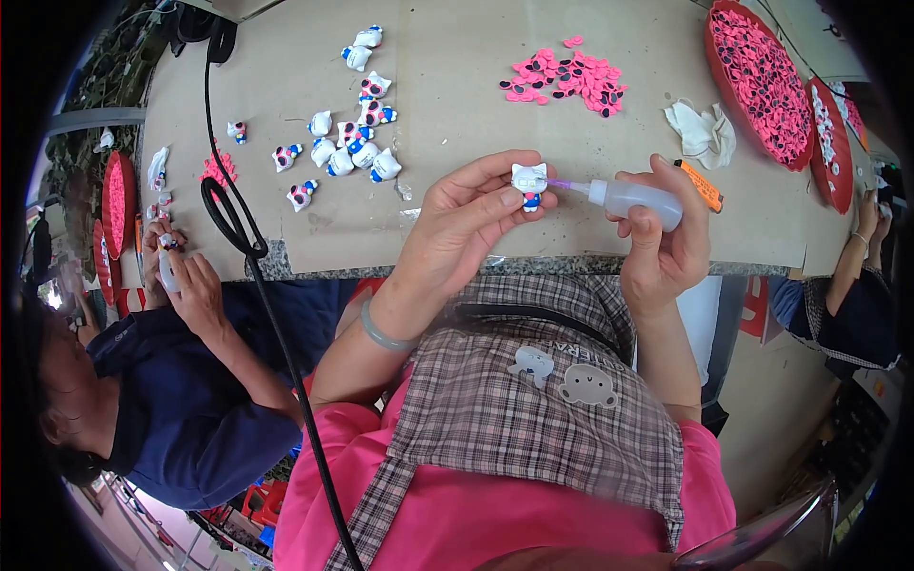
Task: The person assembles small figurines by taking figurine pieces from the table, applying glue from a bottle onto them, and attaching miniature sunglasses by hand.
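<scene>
The left hand (484, 198) pinches the cat figure (530, 183) above the table's (457, 105) near side, apparently steadying its head for the nozzle (569, 184) of the bottle (640, 203), which the right hand (669, 255) grips between thumb and fingers.

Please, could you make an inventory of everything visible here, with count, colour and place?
Table: 1, beige top, ahead
Held cat figurine: 1, white and blue, left hand
Squeeze bottle: 1, translucent, purple tip, right hand
Other cat figurines: over ten, mostly white and blue, table's left half
Loose pieces: many, pink, some dark, two piles
Red trays: at least 4, both sides
Cloth item: 1, white, right
Orange tool: 1, beside right hand
Cable: 1, black, left
Co-workers: at least 2, dark clothes, both sides
Apron: 1, plaid, wearer's front
Bracelet: 1, pale, left wrist
Hands: 2, bare, centre
</scene>
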